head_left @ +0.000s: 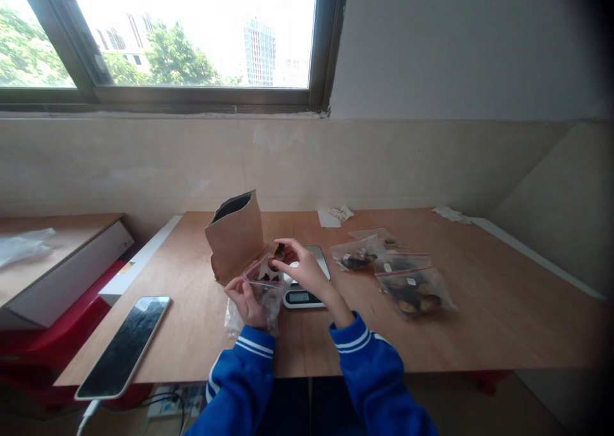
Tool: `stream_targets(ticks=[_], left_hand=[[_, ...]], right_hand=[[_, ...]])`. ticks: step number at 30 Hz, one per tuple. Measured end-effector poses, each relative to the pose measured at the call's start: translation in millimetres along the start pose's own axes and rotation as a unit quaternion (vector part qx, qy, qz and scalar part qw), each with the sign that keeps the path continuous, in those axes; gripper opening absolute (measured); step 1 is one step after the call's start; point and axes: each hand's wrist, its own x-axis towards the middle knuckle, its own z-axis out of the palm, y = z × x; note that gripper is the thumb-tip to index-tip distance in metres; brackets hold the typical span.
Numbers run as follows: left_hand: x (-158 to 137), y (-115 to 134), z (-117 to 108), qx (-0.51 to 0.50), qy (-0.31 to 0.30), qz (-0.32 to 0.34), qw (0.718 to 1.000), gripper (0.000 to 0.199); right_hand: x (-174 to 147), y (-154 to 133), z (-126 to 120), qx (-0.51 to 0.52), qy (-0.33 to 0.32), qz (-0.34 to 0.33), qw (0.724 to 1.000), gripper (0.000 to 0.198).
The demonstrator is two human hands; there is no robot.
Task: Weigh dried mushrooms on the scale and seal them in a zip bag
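Note:
My left hand [246, 300] is closed on the rim of a clear zip bag [271, 303], which holds dark pieces and has its mouth spread. Just above that mouth, my right hand [306, 271] pinches a small dark brown dried piece [279, 252], perhaps mushroom, between thumb and fingers. A kitchen scale [304, 298] lies under my right hand; its display is lit, but the digits are too small to read. Behind the zip bag stands an open brown paper bag [236, 234] with a dark inside.
Several zip bags of dark dried pieces [415, 295] lie on the wooden table [345, 340] at the right. A phone [125, 346] with a cable rests at the left front edge. Crumpled white tissue [340, 213] is near the wall. A second table [52, 238] stands left.

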Motion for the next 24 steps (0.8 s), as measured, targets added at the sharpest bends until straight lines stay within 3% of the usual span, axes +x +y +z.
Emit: stream_targets(ticks=[6,13,20,24], left_hand=[[-11,23,15,-0.141,-0.022,0.098,0.985,0.015],[-8,20,14,-0.119,-0.018,0.138,0.983,0.016],[-7,13,11,-0.104,-0.022,0.156,0.982,0.013],[-7,13,11,-0.094,-0.006,0.144,0.985,0.016]], right_hand=[[-13,-18,3,0.011,-0.093,0.009,0.996,0.046],[-16,-29,-10,-0.046,-0.078,-0.005,0.996,0.044],[-20,-34,-13,-0.038,-0.156,-0.033,0.987,0.048],[-19,-33,-8,-0.047,-0.151,-0.036,0.987,0.053]])
